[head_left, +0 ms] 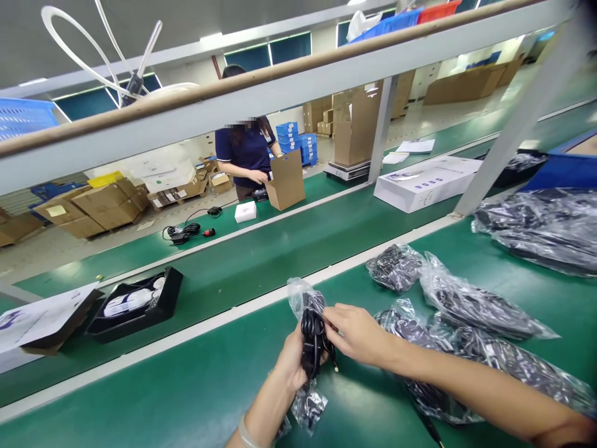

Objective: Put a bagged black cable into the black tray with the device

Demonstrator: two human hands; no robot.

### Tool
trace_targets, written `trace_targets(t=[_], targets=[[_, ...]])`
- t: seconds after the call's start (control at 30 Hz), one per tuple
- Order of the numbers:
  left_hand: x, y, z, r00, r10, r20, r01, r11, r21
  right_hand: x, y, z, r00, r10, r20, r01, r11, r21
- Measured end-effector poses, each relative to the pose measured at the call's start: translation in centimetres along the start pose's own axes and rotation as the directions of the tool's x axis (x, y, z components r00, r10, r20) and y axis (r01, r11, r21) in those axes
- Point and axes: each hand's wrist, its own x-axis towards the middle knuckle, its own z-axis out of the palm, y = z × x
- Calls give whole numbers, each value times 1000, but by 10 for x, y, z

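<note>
The left hand [291, 361] is clamped around a coiled black cable [311, 339] in a clear plastic bag [305, 298]. The right hand [357, 333] pinches the same coil from the right, apparently at its top loops. Just right of the grip lie bagged cables [471, 305] on the green bench [186, 386].

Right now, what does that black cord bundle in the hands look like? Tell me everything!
The black cord bundle is coiled and glossy, held upright above the green table. It sits half inside a crinkly clear plastic bag. The left hand grips it from below; the right hand pinches its top.
</note>
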Motion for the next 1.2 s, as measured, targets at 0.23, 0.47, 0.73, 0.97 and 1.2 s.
trace_targets(t=[0.23, 0.47, 0.73, 0.97, 1.2], targets=[[-14, 13, -22, 966, -28, 256, -15, 986, 165, 16, 13, -27, 985, 171, -7, -137, 814, 564], [1, 32, -29, 886, 349, 305, -461, 592, 662, 30, 12, -34, 977, 211, 42, -159, 578, 800], [10, 24, -30, 877, 441, 192, -464, 880, 99, 19, 9, -54, 977, 215, 2, -80, 352, 933], [3, -36, -13, 937, 251, 242, -229, 966, -116, 32, -27, -54, 978, 208, -1, -27, 130, 991], [-24, -31, -7, 871, 80, 486, 90, 945, -316, 34, -43, -67, 999, -46, -20, 22, 42, 999]])
